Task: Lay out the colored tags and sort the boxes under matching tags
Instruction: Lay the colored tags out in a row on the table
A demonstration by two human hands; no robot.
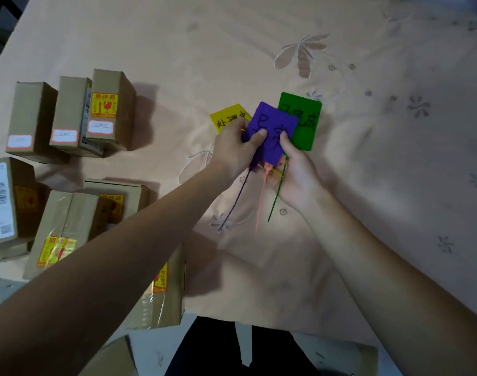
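Above the middle of the table, both hands hold a fan of coloured tags. A purple tag (274, 126) with black writing is in front, a green tag (303, 126) behind it on the right, a yellow tag (227, 118) behind on the left. My left hand (236, 151) pinches the purple tag's left edge with the thumb on top. My right hand (297, 172) grips the stack from below. Purple, pink and green tie straps (261, 196) hang down from the tags. Several brown cardboard boxes (111, 109) with yellow fragile stickers stand at the left.
A beige cloth with embroidered flowers (299, 54) covers the table. More boxes (69, 226) lie near the front left edge, one (161, 297) under my left forearm. The table's front edge runs along the bottom, with dark clothing (218, 348) below it.
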